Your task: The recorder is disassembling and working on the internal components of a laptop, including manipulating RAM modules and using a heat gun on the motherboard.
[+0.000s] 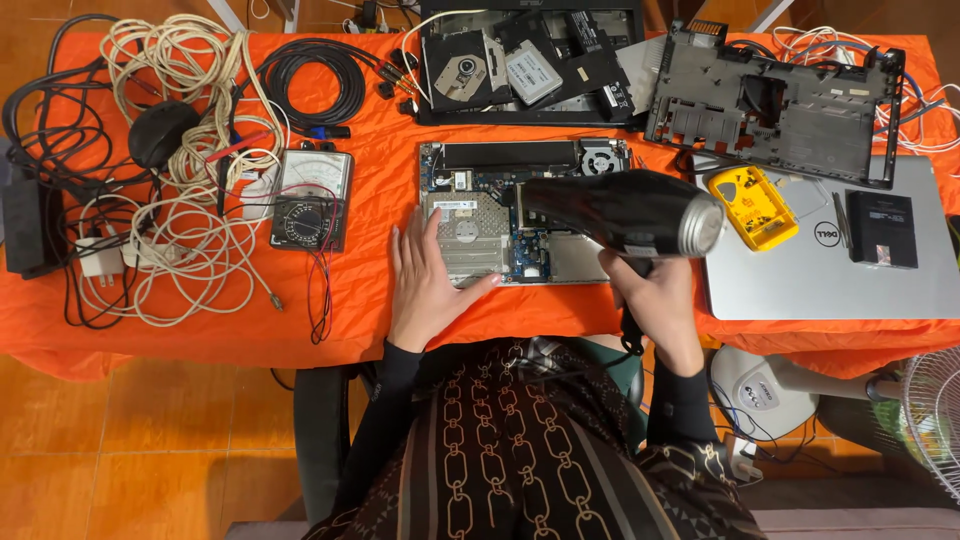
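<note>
Fingers of the right hand (655, 300) clench around the handle of a black hair dryer with a silver end ring (625, 212), held level above the desk, barrel lying across the right half of the exposed green-and-silver laptop motherboard (500, 225). Which end faces the board is hard to tell from above.

Fingers of the left hand (425, 275) lie released and flat, spread, palm down on the board's near-left corner and on the orange cloth of the desk (370, 210), thumb tip resting along the board's front edge. They grasp nothing; they pin the board in place.

Step in hand, by judgement: blowing air over the opened board while the other hand steadies it. Next move likely calls for keeping the dryer clear of the components and sweeping it evenly, with the flat hand kept out of the airflow.

Pose: both forearms in black sleeves reach forward from the body, right wrist cocked upward, left wrist straight and low.

Around: yellow plastic screw box (752, 207) just right of the dryer, on a closed silver laptop (830, 270). Grey stripped laptop chassis (775, 100) behind. Analogue multimeter with red and black leads (312, 198) left of the board. Tangle of white and black cables (180, 160) at far left.
</note>
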